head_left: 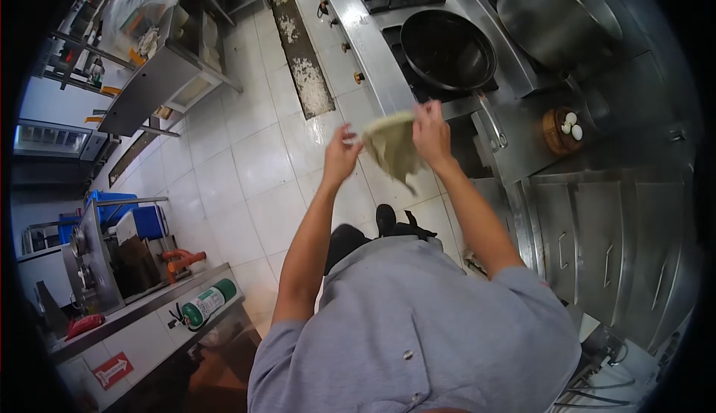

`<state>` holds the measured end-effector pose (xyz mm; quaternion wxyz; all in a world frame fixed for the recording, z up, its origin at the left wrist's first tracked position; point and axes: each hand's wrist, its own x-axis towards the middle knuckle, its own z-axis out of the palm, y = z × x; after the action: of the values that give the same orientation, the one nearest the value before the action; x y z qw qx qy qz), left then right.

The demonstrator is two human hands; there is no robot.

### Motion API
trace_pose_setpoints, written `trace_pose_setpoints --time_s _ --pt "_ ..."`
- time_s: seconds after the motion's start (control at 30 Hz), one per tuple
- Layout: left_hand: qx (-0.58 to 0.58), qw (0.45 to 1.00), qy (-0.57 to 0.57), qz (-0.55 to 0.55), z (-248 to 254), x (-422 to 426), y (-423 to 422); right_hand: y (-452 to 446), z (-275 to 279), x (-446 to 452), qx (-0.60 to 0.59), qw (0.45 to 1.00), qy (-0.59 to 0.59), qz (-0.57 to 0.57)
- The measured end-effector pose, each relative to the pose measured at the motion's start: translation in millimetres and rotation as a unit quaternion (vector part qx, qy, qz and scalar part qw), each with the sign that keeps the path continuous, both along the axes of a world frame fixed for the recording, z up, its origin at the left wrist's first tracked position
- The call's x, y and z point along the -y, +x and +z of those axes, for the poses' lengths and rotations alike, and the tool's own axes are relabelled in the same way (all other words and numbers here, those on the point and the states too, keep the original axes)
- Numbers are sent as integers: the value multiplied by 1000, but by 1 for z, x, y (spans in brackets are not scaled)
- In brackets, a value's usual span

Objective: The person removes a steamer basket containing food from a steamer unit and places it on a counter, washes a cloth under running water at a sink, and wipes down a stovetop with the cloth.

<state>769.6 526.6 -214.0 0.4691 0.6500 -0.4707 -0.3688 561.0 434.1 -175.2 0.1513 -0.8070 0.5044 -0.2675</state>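
A greenish-beige cloth hangs in the air between my two hands, over the tiled floor and beside the stove's front edge. My left hand is at the cloth's left upper corner, fingers curled and pinched on it. On the other side my right hand grips the upper right edge, with the fingers pointing up. The cloth sags below in a loose, slightly blurred fold. Just past my right hand, a black frying pan rests on a burner, its metal handle pointing toward me.
Right of the pan are a large steel pot and a round wooden holder with white eggs. Steel drawers stand at the right. A steel table, a floor drain and a green extinguisher lie leftward.
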Motion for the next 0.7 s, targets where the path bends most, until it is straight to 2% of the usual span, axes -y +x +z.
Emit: trace_pose_setpoints --time_s 0.03,0.07,0.13,0.17,0.27,0.3,0.4,0.53,0.63,0.7 --pt "19 998 37 35 -3 11 8 11 -14 11 32 998 -43 -33" --pt "-12 995 61 76 -3 17 15 18 -30 8 27 998 -35 -34" --pt "-155 979 59 121 12 7 22 34 -65 10 -94 994 -52 -36" --pt "-160 978 68 113 5 -2 31 41 -86 8 -101 995 14 -22" --pt "-179 965 150 119 -47 -56 72 64 -111 14 -117 992 5 -48" --pt "-212 944 193 164 -63 -79 89 72 -116 20 -148 988 9 -52" --pt "-268 864 309 294 -105 -157 134 76 -108 31 -198 977 44 -62" --pt "-296 768 383 418 -105 -208 182 94 -92 52 -243 963 89 -70" --pt "-324 749 380 435 -92 -186 223 123 -91 87 -249 961 91 -76" --pt "-318 773 369 407 -88 -149 256 148 -89 125 -261 958 87 -84"
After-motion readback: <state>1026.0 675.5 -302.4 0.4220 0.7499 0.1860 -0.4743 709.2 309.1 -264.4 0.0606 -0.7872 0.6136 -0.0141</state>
